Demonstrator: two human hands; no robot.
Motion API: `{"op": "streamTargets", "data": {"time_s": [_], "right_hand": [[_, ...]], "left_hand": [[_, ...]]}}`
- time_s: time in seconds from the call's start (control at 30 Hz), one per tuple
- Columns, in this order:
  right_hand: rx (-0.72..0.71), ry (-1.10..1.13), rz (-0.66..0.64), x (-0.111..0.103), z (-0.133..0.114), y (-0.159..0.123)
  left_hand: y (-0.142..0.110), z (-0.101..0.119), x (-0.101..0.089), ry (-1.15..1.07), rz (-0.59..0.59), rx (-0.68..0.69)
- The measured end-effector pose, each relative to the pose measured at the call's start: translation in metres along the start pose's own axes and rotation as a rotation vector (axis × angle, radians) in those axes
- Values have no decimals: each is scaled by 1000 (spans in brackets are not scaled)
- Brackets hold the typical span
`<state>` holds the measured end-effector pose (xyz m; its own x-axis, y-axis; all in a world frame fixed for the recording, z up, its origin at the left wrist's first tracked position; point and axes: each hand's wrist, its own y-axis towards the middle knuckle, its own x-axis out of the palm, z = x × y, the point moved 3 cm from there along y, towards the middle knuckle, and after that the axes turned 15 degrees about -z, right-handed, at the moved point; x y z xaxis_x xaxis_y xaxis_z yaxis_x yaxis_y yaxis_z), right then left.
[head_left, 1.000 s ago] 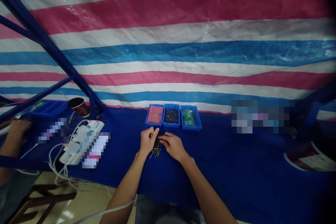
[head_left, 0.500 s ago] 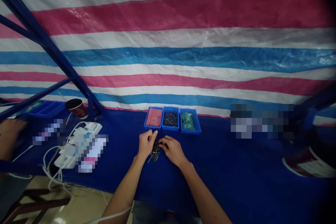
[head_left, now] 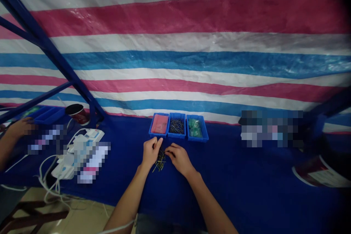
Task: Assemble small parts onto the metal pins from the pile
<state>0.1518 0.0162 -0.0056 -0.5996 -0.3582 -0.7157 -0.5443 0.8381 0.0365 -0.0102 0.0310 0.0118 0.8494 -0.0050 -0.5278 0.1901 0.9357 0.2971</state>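
Observation:
A small pile of thin dark and brassy pieces, which look like screws (head_left: 159, 163), lies on the blue tabletop between my hands. My left hand (head_left: 150, 152) is closed at the pile's left edge, thumb pressed along the curled fingers; what it holds is hidden. At the right side of the pile, my right hand (head_left: 179, 158) has its fingers bent and their tips together near the screws. Anything in that pinch is too small to name. Just beyond stand three blue bins: one with pink packets (head_left: 159, 123), one with similar screws (head_left: 177, 125), one with green packets (head_left: 194, 127).
To the left lie a white power strip (head_left: 64, 166) with tangled cables and a dark red cup (head_left: 79, 114). Another person's hand (head_left: 20, 127) is at far left near a blue tray (head_left: 51, 114). A dark red container (head_left: 320, 172) stands at right. Striped sheeting (head_left: 175, 58) hangs behind.
The view has shifted slightly. My hands keep nearly the same places around the pile. At far left, the other person's hand has moved forward toward the blue tray.

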Motion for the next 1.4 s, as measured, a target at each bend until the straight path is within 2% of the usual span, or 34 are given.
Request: {"op": "streamTargets", "data": {"time_s": [0.67,0.8,0.9,1.0,1.2,1.4], "right_hand": [[-74,122,37,-7,0,-7],[-23,199,89,-13,3,-7],[27,257,129,-14,4,-8],[61,308,204,-15,4,-11],[69,445,313,-13,7,-15],[27,568,320,-12,5,-13]], "left_hand": [[0,-1,0,-14,19,8],[0,9,1,19,-80,50],[0,21,3,83,-201,123],[0,28,5,95,-274,191],[-1,29,7,72,-284,219],[-1,25,8,50,-292,215]]}}
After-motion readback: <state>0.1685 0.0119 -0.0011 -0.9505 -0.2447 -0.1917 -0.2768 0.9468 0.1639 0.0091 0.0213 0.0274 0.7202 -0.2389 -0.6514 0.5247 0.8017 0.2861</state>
